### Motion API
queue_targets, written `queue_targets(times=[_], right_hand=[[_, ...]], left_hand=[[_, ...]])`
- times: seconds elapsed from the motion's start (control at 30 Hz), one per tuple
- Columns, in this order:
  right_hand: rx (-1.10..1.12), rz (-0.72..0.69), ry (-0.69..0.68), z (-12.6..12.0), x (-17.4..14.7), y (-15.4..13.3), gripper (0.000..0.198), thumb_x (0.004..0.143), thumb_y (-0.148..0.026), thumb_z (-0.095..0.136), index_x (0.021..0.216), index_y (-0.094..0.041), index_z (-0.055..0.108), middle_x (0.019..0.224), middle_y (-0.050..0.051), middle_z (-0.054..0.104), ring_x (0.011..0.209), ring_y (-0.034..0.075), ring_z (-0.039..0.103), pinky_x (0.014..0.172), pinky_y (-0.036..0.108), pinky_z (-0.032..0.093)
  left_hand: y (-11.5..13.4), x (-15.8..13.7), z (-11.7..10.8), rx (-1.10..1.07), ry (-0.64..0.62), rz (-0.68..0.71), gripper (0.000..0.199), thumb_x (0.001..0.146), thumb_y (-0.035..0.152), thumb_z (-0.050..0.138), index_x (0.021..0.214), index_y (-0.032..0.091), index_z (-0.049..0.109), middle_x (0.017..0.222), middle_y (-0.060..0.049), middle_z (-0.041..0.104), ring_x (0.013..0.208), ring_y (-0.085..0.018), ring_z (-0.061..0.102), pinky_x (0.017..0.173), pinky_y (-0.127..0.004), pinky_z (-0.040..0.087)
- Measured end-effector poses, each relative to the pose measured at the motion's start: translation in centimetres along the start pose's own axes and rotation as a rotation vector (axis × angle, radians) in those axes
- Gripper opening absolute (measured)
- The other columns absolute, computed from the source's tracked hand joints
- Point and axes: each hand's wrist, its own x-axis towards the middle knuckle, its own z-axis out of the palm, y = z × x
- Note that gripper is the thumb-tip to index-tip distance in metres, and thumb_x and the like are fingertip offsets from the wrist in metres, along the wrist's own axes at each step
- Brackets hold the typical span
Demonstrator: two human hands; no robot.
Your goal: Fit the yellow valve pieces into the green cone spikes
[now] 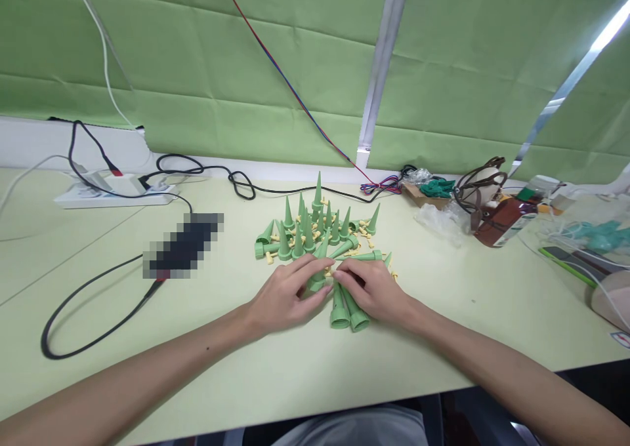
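My left hand (294,288) is closed around a green plastic spike (321,252), which stands point up with its wide collar low between thumb and fingers. Close against it, my right hand (370,287) pinches a small yellow plastic valve (329,271) at the spike's side; the fingers partly hide this piece. Under my right hand lie two more green spikes (339,311), their open round ends facing me. Just beyond both hands is a cluster of green spikes (309,233), several upright and others on their sides, with small yellow valves (269,258) scattered among them.
A blurred-out dark device (183,246) with a black cable lies to the left, before a white power strip (115,193). To the right are a brown bottle (506,220), glasses, a plastic bag (440,223) and a small cardboard box (427,195). Green blinds hang behind the table.
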Motion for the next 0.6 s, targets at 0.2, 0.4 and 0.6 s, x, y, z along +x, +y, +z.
queue_targets(times=[0.2, 0.4, 0.6], right_hand=[[0.045, -0.002, 0.015, 0.2, -0.41, 0.28, 0.01, 0.096, -0.028, 0.057, 0.1, -0.019, 0.056, 0.058, -0.008, 0.046, 0.049, 0.01, 0.041, 0.051, 0.022, 0.032], [0.053, -0.019, -0.005, 0.12, -0.42, 0.17, 0.012, 0.099, -0.025, 0.052, 0.088, -0.019, 0.053, 0.057, -0.007, 0.042, 0.049, 0.009, 0.039, 0.052, 0.022, 0.03], [0.024, -0.055, -0.039, -0.06, -0.12, 0.11, 0.025, 0.101, -0.024, 0.046, 0.076, -0.02, 0.048, 0.06, -0.005, 0.041, 0.053, 0.01, 0.038, 0.054, 0.023, 0.03]], left_hand=[[-0.02, -0.03, 0.05, -0.009, 0.023, -0.004, 0.036, 0.09, 0.021, 0.063, 0.126, 0.02, 0.058, 0.092, -0.003, 0.063, 0.049, -0.005, 0.045, 0.047, -0.019, 0.039], [-0.17, -0.11, 0.17, -0.002, 0.004, -0.01, 0.037, 0.09, 0.021, 0.064, 0.127, 0.021, 0.058, 0.094, -0.003, 0.063, 0.05, -0.004, 0.046, 0.048, -0.019, 0.04], [-0.1, -0.07, 0.08, -0.021, -0.017, -0.006, 0.036, 0.091, 0.021, 0.062, 0.127, 0.02, 0.057, 0.095, -0.003, 0.063, 0.051, -0.004, 0.047, 0.049, -0.018, 0.041]])
